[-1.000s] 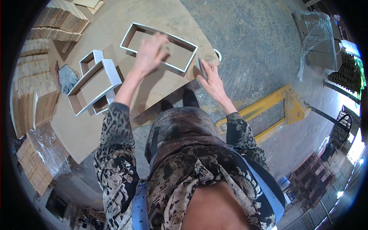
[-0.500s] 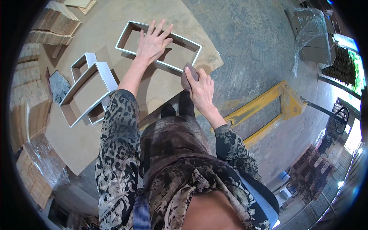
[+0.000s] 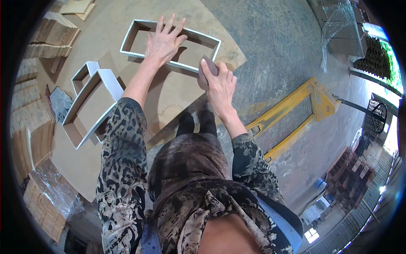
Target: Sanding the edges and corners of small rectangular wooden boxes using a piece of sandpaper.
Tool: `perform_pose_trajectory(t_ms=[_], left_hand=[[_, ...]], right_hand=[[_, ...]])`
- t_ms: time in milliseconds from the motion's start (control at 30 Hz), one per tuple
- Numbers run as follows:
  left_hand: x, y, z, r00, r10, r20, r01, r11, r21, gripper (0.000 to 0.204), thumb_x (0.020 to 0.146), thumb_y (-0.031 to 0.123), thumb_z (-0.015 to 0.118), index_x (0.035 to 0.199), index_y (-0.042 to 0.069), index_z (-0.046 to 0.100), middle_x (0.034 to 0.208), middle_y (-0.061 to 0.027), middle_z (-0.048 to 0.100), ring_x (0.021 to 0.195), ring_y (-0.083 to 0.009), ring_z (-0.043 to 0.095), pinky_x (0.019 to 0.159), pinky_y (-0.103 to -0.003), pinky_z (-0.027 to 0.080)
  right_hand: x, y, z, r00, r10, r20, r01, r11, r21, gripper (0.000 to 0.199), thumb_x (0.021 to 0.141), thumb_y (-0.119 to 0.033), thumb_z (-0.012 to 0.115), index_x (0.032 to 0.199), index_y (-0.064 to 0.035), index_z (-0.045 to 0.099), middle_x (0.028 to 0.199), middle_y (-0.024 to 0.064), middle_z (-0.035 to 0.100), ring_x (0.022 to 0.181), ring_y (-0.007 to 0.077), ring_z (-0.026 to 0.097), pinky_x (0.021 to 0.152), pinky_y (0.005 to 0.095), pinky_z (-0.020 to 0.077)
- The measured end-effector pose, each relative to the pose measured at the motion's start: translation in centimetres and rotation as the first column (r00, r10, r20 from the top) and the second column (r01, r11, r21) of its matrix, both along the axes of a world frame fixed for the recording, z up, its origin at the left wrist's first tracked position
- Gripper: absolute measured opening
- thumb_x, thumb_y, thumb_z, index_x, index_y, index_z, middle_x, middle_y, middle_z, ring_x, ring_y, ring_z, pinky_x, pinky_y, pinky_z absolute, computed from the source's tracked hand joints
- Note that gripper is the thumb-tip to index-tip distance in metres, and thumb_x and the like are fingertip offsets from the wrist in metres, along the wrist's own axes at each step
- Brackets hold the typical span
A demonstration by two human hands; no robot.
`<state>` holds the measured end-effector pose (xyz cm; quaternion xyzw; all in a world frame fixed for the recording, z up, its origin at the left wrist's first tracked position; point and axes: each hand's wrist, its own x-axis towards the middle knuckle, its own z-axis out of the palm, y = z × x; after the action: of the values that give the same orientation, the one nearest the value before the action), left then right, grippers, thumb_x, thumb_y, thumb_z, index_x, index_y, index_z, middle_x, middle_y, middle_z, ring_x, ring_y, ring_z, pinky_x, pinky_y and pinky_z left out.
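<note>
A shallow rectangular wooden frame or tray (image 3: pixel 134 37) with white edges and brown inner walls lies on a large tan board. My left hand (image 3: pixel 161 48) rests over its near long side, fingers spread across the inside. At the near right corner, my right hand (image 3: pixel 220 84) grips a brown pad that looks like sandpaper (image 3: pixel 203 75), thumb on top and fingers curled behind. The pad touches or nearly touches the white rim there. To the left, a similar white-edged frame (image 3: pixel 111 86) sits across a smaller one (image 3: pixel 86 72), partly behind my left sleeve.
A grey glove (image 3: pixel 61 103) lies beside the stacked frames. Stacks of wooden pieces (image 3: pixel 53 34) line the left side, with clear plastic wrap (image 3: pixel 59 188) below. The tan board (image 3: pixel 194 21) ends at the grey floor. A yellow pallet jack (image 3: pixel 292 112) stands at my right.
The whole view has shifted slightly, with the frame sitting a little higher. My left hand stays on the frame, and my right hand keeps the brown pad at its near right corner.
</note>
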<state>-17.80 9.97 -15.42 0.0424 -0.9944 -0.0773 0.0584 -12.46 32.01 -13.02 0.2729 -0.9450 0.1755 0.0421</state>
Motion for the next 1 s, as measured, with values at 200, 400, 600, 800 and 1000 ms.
perform_pose_trajectory(t_ms=[200,400,600,800,1000], left_hand=[[0.6,0.1,-0.4,1.000,-0.008,0.004,0.008,0.998,-0.056,0.054,0.088,0.052,0.036,0.137,0.033,0.027,0.146,-0.0005,0.020,0.134,-0.0308,0.017,0.092,-0.067,0.031],[0.2,0.0,-0.7,1.000,-0.017,0.003,0.017,0.999,-0.027,0.054,0.088,0.053,0.036,0.137,0.033,0.027,0.146,-0.0010,0.020,0.134,-0.0310,0.017,0.092,-0.068,0.030],[0.1,0.2,-0.3,1.000,-0.004,-0.001,0.004,0.999,-0.033,0.055,0.087,0.054,0.036,0.137,0.033,0.028,0.146,-0.0007,0.020,0.134,-0.0309,0.017,0.093,-0.068,0.029],[0.2,-0.1,-0.4,1.000,0.007,-0.001,-0.007,1.000,-0.022,0.054,0.088,0.054,0.035,0.137,0.033,0.027,0.146,-0.0004,0.020,0.135,-0.0298,0.015,0.094,-0.068,0.028],[0.8,0.7,0.0,0.999,0.015,0.045,-0.014,1.000,-0.005,0.054,0.088,0.054,0.036,0.137,0.033,0.028,0.146,-0.0006,0.020,0.134,-0.0301,0.015,0.094,-0.068,0.027]], right_hand=[[1.5,1.0,-0.2,1.000,-0.012,0.023,0.011,0.998,0.056,0.062,0.070,0.000,0.052,0.125,-0.0284,0.048,0.114,0.0097,0.038,0.095,0.0275,0.044,0.078,0.0373,0.0351],[1.9,1.7,-0.3,1.000,0.000,0.004,-0.001,0.997,0.078,0.057,0.073,-0.002,0.049,0.125,-0.0268,0.048,0.114,0.0101,0.040,0.095,0.0264,0.044,0.078,0.0371,0.0343],[-0.2,0.9,0.6,0.999,0.044,0.029,-0.043,0.999,-0.032,0.067,0.067,0.001,0.053,0.126,-0.0308,0.046,0.113,0.0096,0.040,0.093,0.0270,0.045,0.076,0.0376,0.0355],[1.2,1.8,0.4,0.999,0.035,0.031,-0.037,0.996,0.078,0.065,0.068,-0.001,0.054,0.125,-0.0311,0.047,0.115,0.0099,0.041,0.093,0.0268,0.046,0.075,0.0375,0.0359],[2.0,2.1,0.9,0.999,0.011,0.036,-0.014,0.997,0.078,0.058,0.071,-0.003,0.053,0.123,-0.0289,0.050,0.113,0.0111,0.043,0.091,0.0266,0.046,0.074,0.0366,0.0355]])
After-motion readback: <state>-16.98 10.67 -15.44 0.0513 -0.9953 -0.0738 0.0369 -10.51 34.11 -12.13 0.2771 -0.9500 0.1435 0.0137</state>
